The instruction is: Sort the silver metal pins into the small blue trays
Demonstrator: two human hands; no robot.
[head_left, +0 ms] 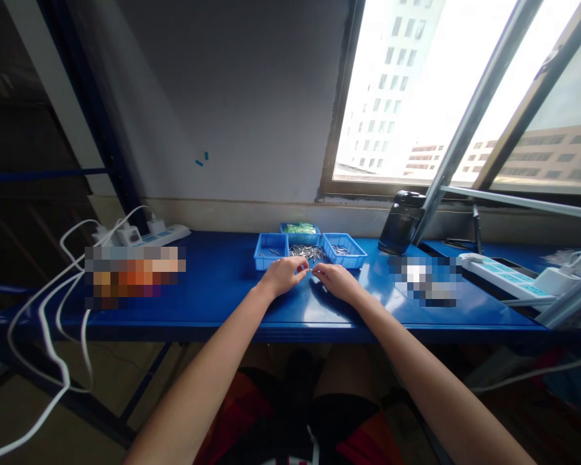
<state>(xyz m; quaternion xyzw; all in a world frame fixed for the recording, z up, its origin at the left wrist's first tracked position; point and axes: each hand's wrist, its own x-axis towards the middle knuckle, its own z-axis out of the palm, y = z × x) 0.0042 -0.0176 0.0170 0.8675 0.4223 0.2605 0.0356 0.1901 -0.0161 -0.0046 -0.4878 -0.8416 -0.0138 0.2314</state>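
Note:
My left hand (285, 275) is closed, thumb and fingers curled toward each other just in front of the trays. Close beside it, nearly touching fingertips, my right hand (337, 279) is pinched. Whatever lies in either pinch is too small to make out. Right behind my hands is a heap of small, thin, silvery metal pieces (306, 252). A blue plastic tray (272, 263) with a few such pieces stands to its left. Another blue tray (352, 261), also with metal pieces, is at its right. At the back, a third blue tray (285, 228) contains green items (302, 228).
A dark bottle (399, 223) stands at the back right of the blue table (213, 294), by a metal post. Power strips (508, 278) with plugs lie at the right; white cables (46, 329) hang at the left. Two areas on the table are blurred out.

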